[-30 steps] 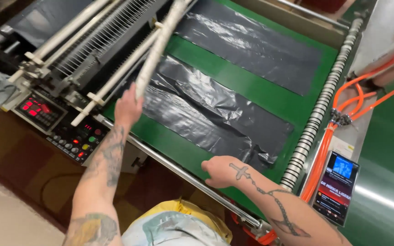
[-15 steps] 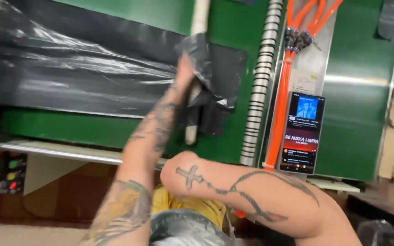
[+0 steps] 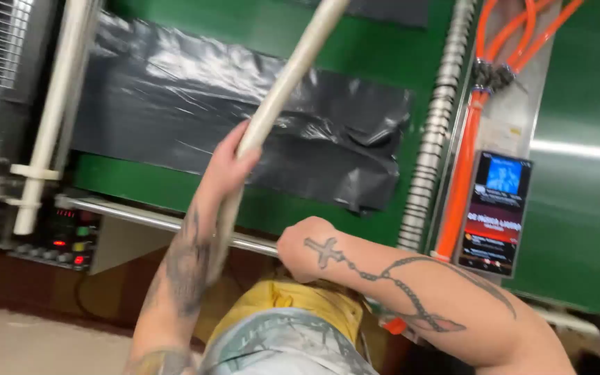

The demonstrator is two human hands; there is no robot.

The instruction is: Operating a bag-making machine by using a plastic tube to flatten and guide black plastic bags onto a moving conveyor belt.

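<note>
At far left we see a red-lit control panel [image 3: 64, 235] below a fixed white roller bar [image 3: 48, 125]. Next, our left hand [image 3: 227, 170] is wrapped closed around the white pole [image 3: 287, 80], which slants up to the top edge, its lower length running down behind our left forearm. We judge the pole stiff, fairly light and smooth, so it may slide in the palm; the present hold sits low on the shaft, and a grip nearer the middle would balance it better.

Behind the pole lies black plastic sheet [image 3: 196, 104] on the green bed [image 3: 355, 48], soft, wrinkled and easily snagged or torn by the pole end. A metal rail [image 3: 154, 219] runs along the bed's near edge. Our right hand [image 3: 307, 246] is curled into a fist near that rail; we cannot tell whether it holds anything. Further right stand a ribbed roller [image 3: 433, 139], orange hoses [image 3: 463, 167] and a lit phone [image 3: 496, 212], all close enough to obstruct a swing.
</note>
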